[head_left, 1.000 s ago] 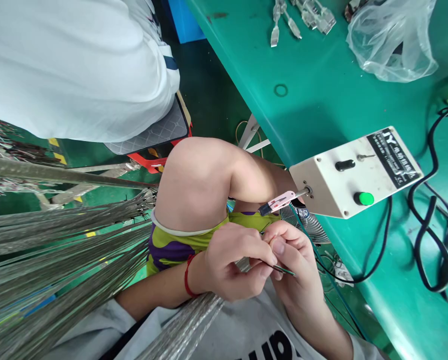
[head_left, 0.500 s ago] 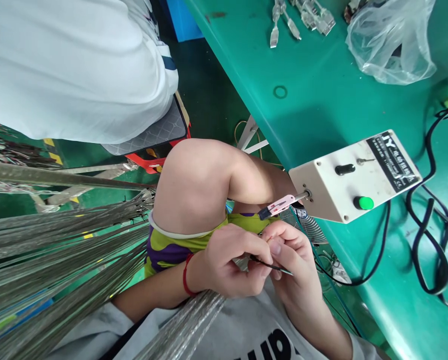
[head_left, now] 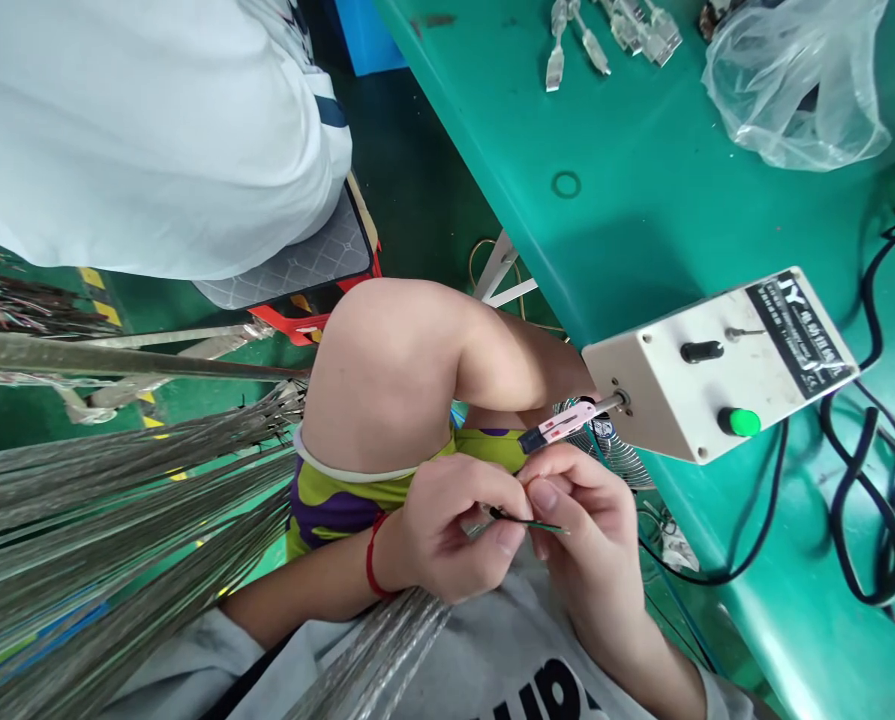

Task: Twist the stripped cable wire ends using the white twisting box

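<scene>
Above the lap, my left hand [head_left: 458, 525] is closed on the end of a cable, where a thin dark wire [head_left: 541, 523] with a green part sticks out between the hands. My right hand [head_left: 589, 520] pinches at the same wire end, thumb against forefinger, its fingertips touching those of the left. What lies right between the fingertips is mostly hidden. A bundle of clear-jacketed braided cables [head_left: 387, 650] runs beneath my left wrist across the grey shirt. Just beyond the fingers, a pink clip [head_left: 563, 425] with a dark tip juts from the shaft of a white machine box [head_left: 709, 365].
The box, with a green button [head_left: 739, 422], sits at the edge of a green table [head_left: 612, 130]. Black cords [head_left: 856, 490], USB cables [head_left: 646, 30] and a clear plastic bag [head_left: 796, 90] lie on it. Long cables [head_left: 132, 500] hang at left; a person in white [head_left: 154, 130] sits nearby.
My fingers have shifted slightly on the wire, and its free end now lies more level and farther left. The camera view has moved a little; the machine appears slightly lower and to the right.
</scene>
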`<state>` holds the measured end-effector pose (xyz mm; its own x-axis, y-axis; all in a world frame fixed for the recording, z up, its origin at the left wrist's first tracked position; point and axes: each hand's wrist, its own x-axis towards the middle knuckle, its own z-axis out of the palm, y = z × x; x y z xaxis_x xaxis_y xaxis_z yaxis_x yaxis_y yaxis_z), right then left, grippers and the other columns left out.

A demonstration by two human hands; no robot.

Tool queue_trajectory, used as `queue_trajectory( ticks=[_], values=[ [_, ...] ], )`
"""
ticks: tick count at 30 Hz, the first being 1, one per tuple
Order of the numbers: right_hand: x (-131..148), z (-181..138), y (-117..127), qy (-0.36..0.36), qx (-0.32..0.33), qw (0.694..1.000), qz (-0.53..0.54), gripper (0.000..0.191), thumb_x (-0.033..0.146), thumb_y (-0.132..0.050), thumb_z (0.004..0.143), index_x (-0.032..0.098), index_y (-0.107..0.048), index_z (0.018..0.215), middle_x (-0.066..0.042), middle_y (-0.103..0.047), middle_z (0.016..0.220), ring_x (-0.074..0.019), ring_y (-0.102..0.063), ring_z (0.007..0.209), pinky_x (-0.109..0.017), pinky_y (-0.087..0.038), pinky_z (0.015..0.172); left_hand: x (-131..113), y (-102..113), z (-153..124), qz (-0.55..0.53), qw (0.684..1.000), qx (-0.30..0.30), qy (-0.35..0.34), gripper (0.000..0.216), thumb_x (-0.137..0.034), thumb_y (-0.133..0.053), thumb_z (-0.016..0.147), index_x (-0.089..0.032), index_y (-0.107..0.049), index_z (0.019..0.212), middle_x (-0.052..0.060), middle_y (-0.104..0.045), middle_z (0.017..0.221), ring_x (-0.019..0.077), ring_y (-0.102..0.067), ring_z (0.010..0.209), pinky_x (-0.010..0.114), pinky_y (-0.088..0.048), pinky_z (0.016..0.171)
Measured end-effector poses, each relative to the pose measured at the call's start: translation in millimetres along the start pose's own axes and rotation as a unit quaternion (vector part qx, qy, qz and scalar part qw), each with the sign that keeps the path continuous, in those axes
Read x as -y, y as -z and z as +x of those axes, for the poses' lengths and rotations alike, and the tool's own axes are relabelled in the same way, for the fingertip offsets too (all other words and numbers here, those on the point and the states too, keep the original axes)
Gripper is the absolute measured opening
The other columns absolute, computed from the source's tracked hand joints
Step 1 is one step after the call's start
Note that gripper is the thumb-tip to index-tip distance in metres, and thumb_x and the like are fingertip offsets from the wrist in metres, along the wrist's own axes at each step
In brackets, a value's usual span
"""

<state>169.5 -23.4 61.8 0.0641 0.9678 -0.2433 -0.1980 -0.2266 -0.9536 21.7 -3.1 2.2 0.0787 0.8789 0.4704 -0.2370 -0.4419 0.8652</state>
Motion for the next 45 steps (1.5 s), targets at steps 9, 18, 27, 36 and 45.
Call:
queue_trajectory(
  ticks=[9, 18, 27, 36, 45],
  values=[
    [5.7, -20.9, 4.6, 0.213, -0.007, 0.965, -0.156, 0.016, 0.031, -0.079, 0.115, 0.031, -0.09, 0.126, 0.004, -0.07, 0.063, -0.0162, -0.056, 0.045, -0.034, -0.057, 0.054, -0.8, -3.5, 5.5, 0.01, 0.998, -0.036, -0.046, 0.009, -0.032, -0.071, 0.117, -0.024, -0.075, 0.116, 0.001, -0.084, 0.081, 0.0137, -0.076, 0.058, 0.022, -0.062, 0.06],
    [18.0, -10.7, -7.5, 0.22, 0.0, 0.962, -0.163, 0.01, 0.019, -0.086, 0.109, 0.028, -0.085, 0.113, 0.005, -0.072, 0.067, -0.0161, -0.067, 0.051, -0.029, -0.063, 0.055, -1.4, 0.7, 6.5, 0.063, 0.994, -0.023, -0.083, 0.011, -0.031, -0.066, 0.12, -0.023, -0.073, 0.118, 0.002, -0.085, 0.086, 0.0147, -0.079, 0.062, 0.023, -0.068, 0.064],
    [13.6, -8.7, -6.9, 0.203, -0.012, 0.969, -0.141, 0.007, 0.029, -0.086, 0.116, 0.031, -0.093, 0.115, 0.007, -0.067, 0.06, -0.0135, -0.059, 0.046, -0.028, -0.065, 0.059, -2.9, 4.7, 3.3, 0.04, 0.997, -0.033, -0.049, 0.009, -0.029, -0.073, 0.118, -0.021, -0.076, 0.121, 0.004, -0.087, 0.092, 0.0145, -0.081, 0.07, 0.02, -0.066, 0.065],
    [4.1, -10.5, -2.8, 0.143, -0.019, 0.984, -0.106, 0.003, 0.032, -0.094, 0.111, 0.031, -0.097, 0.11, 0.008, -0.066, 0.058, -0.0096, -0.047, 0.043, -0.023, -0.046, 0.047, 1.0, 6.6, -0.2, 0.013, 0.998, -0.059, -0.024, 0.008, -0.028, -0.078, 0.117, -0.021, -0.075, 0.12, 0.004, -0.086, 0.094, 0.0119, -0.069, 0.064, 0.021, -0.056, 0.057],
    [-15.9, 18.0, -2.6, 0.066, -0.079, 0.993, 0.064, 0.049, 0.057, -0.078, 0.118, 0.026, -0.09, 0.082, 0.003, -0.062, 0.051, -0.0133, -0.048, 0.046, -0.026, -0.042, 0.049, 8.8, 14.7, 11.4, 0.028, 0.997, -0.07, -0.01, 0.008, -0.024, -0.081, 0.117, -0.022, -0.073, 0.119, 0.002, -0.083, 0.095, 0.0071, -0.06, 0.058, 0.018, -0.053, 0.055]
  ],
)
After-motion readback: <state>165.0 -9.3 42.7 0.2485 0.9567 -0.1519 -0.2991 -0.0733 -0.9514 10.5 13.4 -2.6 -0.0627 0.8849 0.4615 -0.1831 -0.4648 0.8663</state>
